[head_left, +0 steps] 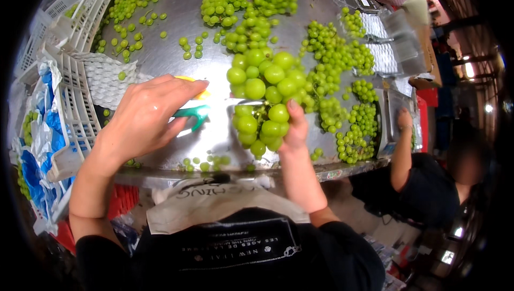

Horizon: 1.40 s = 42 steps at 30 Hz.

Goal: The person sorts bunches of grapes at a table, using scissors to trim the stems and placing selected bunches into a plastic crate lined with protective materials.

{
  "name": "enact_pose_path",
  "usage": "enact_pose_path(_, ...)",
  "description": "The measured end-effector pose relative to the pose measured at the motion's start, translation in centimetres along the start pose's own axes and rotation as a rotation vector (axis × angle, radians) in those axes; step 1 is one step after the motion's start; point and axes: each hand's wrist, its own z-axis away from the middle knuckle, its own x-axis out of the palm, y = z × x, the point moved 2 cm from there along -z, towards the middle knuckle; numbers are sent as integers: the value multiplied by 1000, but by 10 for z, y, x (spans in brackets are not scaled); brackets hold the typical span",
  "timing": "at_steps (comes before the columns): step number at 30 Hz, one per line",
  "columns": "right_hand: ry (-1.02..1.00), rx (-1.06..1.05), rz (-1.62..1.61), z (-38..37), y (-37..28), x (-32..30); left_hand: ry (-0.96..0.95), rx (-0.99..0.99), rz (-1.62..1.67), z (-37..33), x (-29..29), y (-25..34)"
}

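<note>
Head view: a grape bunch point(272, 74), plump, round, glossy and yellow-green, sits directly left of the right hand's grip point(294, 129), which pinches it; the left hand's grip point(147, 104) clasps green-and-yellow scissors point(199, 115).

The scene is viewed from the left of two head-worn fisheye cameras, aimed steeply down. The counter point(182, 2) is seen from close above, with the left hand point(152, 106) and right hand point(295, 127) near mid-frame; the wearer's black shirt point(225, 256) is caught along the lower edge.
</note>
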Motion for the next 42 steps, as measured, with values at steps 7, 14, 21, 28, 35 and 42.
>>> enact_pose_path(7, -126, 33, -180, -1, 5, -6, -19, 15, 8, -1, 1, -5)
enact_pose_path(14, -146, 56, -239, 1, 8, -4, -14, 14, 0, 4, 6, -10)
enact_pose_path(21, -114, 58, -231, 1, 11, -7, -22, 36, -6, 6, 7, -8)
enact_pose_path(28, -151, 25, -263, 2, 8, -4, -15, 64, -18, 2, 3, -8)
enact_pose_path(35, 24, 56, -139, 0, 10, 1, -21, 36, -9, 3, 6, -6)
enact_pose_path(42, -130, -6, -245, 2, 9, 1, -67, 36, -105, -2, -3, 1)
